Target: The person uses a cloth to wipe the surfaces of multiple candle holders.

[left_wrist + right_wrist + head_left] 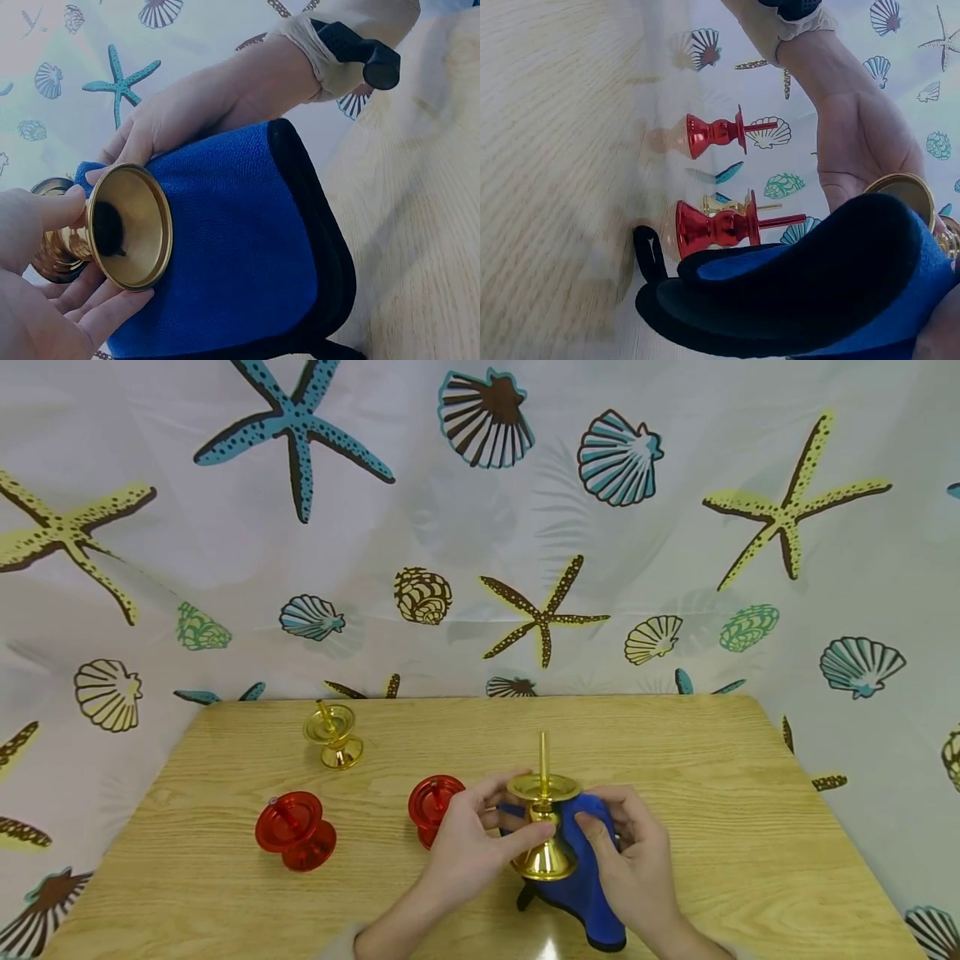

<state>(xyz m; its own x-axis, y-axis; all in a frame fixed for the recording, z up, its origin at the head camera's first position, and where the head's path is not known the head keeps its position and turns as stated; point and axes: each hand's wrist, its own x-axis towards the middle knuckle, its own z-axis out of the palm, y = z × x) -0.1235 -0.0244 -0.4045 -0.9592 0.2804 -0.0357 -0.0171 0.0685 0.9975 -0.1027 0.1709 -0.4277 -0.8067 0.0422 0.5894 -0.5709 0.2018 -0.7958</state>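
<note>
My left hand [480,835] grips a gold candle holder [546,856] by its waist, thumb in front, holding it upright above the table. Its thin spike points up from the dish, and the left wrist view shows its hollow base [146,225]. Beside it my right hand [637,856] pinches a folded blue cloth [592,893] with black edging, thumb on the near face. The cloth hangs behind the candle holder and down to the right. In the right wrist view the cloth [922,277] covers much of the candle holder.
On the wooden table [750,827], a red candle holder [292,831] stands at the left and another red one [431,806] just beyond my left hand, partly hidden. A second gold candle holder [333,735] stands at the back left. A shell-and-starfish patterned sheet [360,552] hangs behind.
</note>
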